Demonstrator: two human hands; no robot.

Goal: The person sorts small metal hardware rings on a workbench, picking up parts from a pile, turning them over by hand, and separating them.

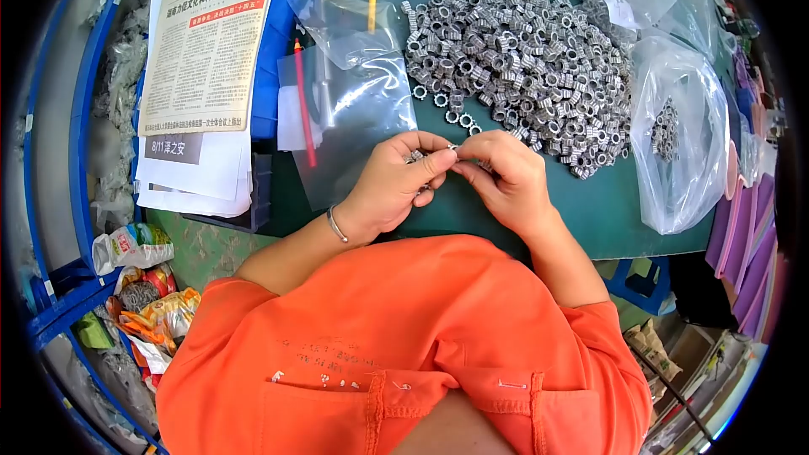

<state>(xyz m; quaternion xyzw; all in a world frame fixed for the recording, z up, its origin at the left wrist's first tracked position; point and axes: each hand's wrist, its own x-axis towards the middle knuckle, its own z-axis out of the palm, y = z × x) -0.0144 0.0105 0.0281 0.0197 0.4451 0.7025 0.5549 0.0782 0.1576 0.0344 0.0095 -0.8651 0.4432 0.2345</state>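
Observation:
My left hand [392,184] is curled with several small grey toothed metal rings in its palm. Its thumb and forefinger pinch one ring at the fingertips. From the other side, the thumb and forefinger of my right hand [510,179] close on that same ring, and the fingers hide most of it. Just beyond the hands a large heap of toothed metal rings [522,67] covers the green table [590,232]. A few loose rings lie at the heap's near left edge, close to my fingertips.
Right of the heap lies a see-through plastic bag [684,173] with small metal parts inside. Flat plastic bags [362,109], a red pencil [303,105] and a yellow stick [372,10] lie on the left. A newspaper [211,59] rests beside a blue bin [274,50].

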